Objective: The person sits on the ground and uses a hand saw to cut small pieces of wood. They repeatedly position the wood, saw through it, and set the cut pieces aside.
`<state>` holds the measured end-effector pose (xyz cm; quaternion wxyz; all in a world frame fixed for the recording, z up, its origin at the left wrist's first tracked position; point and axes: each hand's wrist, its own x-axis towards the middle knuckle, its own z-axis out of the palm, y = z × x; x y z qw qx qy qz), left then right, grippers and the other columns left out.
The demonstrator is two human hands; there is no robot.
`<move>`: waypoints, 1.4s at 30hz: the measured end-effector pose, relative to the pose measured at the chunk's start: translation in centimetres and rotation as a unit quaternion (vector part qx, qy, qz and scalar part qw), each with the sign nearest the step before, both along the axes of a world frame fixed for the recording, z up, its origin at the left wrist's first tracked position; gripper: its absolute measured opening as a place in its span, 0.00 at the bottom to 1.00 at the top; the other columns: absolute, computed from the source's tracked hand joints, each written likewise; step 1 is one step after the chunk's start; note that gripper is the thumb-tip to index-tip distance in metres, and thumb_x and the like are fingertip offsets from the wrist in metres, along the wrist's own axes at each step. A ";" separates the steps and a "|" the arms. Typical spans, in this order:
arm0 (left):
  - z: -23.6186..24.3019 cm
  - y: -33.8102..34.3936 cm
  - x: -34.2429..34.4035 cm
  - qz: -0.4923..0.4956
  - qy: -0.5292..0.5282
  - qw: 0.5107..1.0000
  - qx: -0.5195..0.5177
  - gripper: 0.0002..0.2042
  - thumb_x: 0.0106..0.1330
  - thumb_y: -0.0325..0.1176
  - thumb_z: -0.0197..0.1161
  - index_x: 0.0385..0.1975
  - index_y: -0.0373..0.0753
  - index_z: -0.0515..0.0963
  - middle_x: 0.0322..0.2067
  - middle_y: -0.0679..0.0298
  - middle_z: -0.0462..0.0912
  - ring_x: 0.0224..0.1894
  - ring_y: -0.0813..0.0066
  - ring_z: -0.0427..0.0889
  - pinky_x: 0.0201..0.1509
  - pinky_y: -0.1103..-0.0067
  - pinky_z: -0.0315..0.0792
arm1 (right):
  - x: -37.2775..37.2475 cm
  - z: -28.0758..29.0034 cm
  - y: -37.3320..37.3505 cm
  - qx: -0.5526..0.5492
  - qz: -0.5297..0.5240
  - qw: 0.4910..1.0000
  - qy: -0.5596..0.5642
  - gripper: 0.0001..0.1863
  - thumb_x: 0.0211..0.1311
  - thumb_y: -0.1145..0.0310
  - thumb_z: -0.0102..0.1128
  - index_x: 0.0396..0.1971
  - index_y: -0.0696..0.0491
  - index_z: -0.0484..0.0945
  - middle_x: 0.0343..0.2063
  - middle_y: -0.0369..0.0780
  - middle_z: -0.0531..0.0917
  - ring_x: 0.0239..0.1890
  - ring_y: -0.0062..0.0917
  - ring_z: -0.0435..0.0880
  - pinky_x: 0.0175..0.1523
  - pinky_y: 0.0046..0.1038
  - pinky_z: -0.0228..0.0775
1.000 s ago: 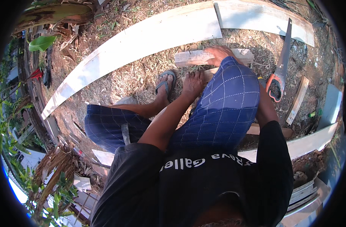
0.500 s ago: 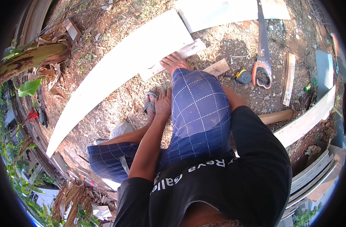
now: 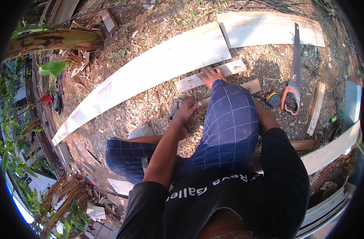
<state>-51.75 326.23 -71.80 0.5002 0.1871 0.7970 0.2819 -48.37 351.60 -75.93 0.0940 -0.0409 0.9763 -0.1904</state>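
My right hand (image 3: 213, 75) lies across a short plank (image 3: 232, 68), just my side of the long white board (image 3: 154, 69); can't tell how tight. Left hand (image 3: 186, 110) is further my side of that board, fingers spread. I'd press evenly so the plank doesn't rock.

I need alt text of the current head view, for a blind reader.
A person's right hand rests on a short board; the open left hand is near a sandaled foot. Beyond lies a long pale panel; tape measure and handsaw lie to the right.
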 end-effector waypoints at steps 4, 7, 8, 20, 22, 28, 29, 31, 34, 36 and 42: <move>3.8 3.2 -2.6 -0.051 -0.076 0.995 -0.048 0.53 0.64 0.73 0.60 0.75 0.30 0.60 0.73 0.36 0.63 0.76 0.44 0.63 0.78 0.59 0.59 | 1.7 3.7 4.2 -0.084 -0.022 0.995 0.046 0.35 0.64 0.46 0.63 0.71 0.39 0.72 0.66 0.42 0.74 0.74 0.37 0.64 0.73 0.48 0.53; 0.8 5.6 -3.0 0.173 -0.155 0.952 0.201 0.52 0.64 0.61 0.72 0.79 0.36 0.54 0.75 0.39 0.61 0.76 0.46 0.62 0.78 0.61 0.59 | -0.5 9.5 6.1 -0.141 -0.094 0.983 0.069 0.40 0.64 0.54 0.70 0.75 0.36 0.65 0.68 0.39 0.73 0.75 0.39 0.62 0.77 0.50 0.52; 3.4 8.4 -3.5 0.214 -0.184 0.930 0.238 0.52 0.65 0.57 0.73 0.79 0.34 0.50 0.76 0.42 0.59 0.76 0.49 0.62 0.78 0.59 0.59 | -1.5 11.2 6.5 -0.158 -0.120 0.977 0.084 0.41 0.64 0.56 0.71 0.76 0.36 0.62 0.69 0.39 0.72 0.75 0.39 0.64 0.79 0.48 0.52; 10.9 13.5 -13.8 0.382 -0.053 0.848 0.364 0.33 0.78 0.48 0.60 0.76 0.40 0.57 0.70 0.52 0.65 0.70 0.58 0.69 0.72 0.56 0.68 | 11.6 14.4 15.4 -0.335 -0.409 0.836 0.147 0.27 0.69 0.66 0.65 0.68 0.49 0.74 0.58 0.47 0.80 0.57 0.38 0.84 0.62 0.40 0.77; 10.8 11.4 -16.9 0.420 -0.035 0.832 0.361 0.36 0.78 0.50 0.58 0.77 0.41 0.53 0.73 0.51 0.60 0.73 0.56 0.65 0.75 0.56 0.65 | 18.6 13.1 15.6 -0.174 -0.543 0.818 0.076 0.28 0.69 0.63 0.61 0.68 0.47 0.72 0.61 0.49 0.79 0.66 0.46 0.77 0.70 0.44 0.69; 12.2 9.5 -23.3 0.469 -0.051 0.811 0.346 0.34 0.78 0.56 0.55 0.75 0.40 0.60 0.70 0.54 0.68 0.70 0.56 0.70 0.75 0.59 0.65 | 32.9 6.0 14.9 0.110 -0.564 0.806 -0.139 0.33 0.64 0.66 0.65 0.70 0.44 0.70 0.71 0.38 0.71 0.76 0.37 0.62 0.77 0.53 0.57; 13.4 9.6 -23.7 0.482 -0.025 0.810 0.332 0.34 0.78 0.55 0.55 0.75 0.40 0.59 0.70 0.54 0.67 0.69 0.56 0.70 0.74 0.59 0.66 | 33.2 5.8 15.0 0.122 -0.552 0.813 -0.140 0.33 0.63 0.65 0.65 0.70 0.44 0.70 0.71 0.38 0.71 0.76 0.37 0.62 0.77 0.54 0.55; 14.2 8.9 -25.6 0.453 0.038 0.835 0.310 0.35 0.78 0.55 0.57 0.75 0.38 0.59 0.71 0.54 0.67 0.69 0.56 0.70 0.74 0.60 0.67 | 33.0 6.0 15.9 0.143 -0.522 0.831 -0.132 0.33 0.63 0.64 0.66 0.69 0.44 0.71 0.71 0.38 0.71 0.76 0.37 0.63 0.78 0.55 0.52; 16.8 8.0 -27.1 0.399 0.016 0.870 0.290 0.37 0.77 0.54 0.58 0.77 0.38 0.57 0.72 0.54 0.65 0.71 0.56 0.68 0.73 0.60 0.67 | 32.6 6.8 18.2 0.137 -0.473 0.849 -0.193 0.31 0.62 0.61 0.69 0.66 0.44 0.73 0.66 0.37 0.75 0.73 0.34 0.68 0.78 0.55 0.51; 18.3 6.0 -28.5 0.366 0.038 0.888 0.276 0.36 0.77 0.54 0.59 0.77 0.39 0.57 0.73 0.54 0.64 0.70 0.56 0.68 0.73 0.60 0.67 | 32.6 7.7 19.5 0.167 -0.445 0.856 -0.204 0.31 0.60 0.60 0.70 0.64 0.44 0.74 0.63 0.36 0.77 0.72 0.32 0.70 0.78 0.55 0.51; 25.8 3.6 -28.2 0.310 0.063 0.897 0.309 0.26 0.81 0.47 0.55 0.72 0.39 0.65 0.57 0.61 0.80 0.53 0.73 0.82 0.58 0.72 0.80 | 40.0 6.8 21.5 0.180 -0.610 0.765 -0.099 0.43 0.56 0.76 0.63 0.74 0.39 0.64 0.69 0.52 0.68 0.71 0.52 0.68 0.69 0.54 0.66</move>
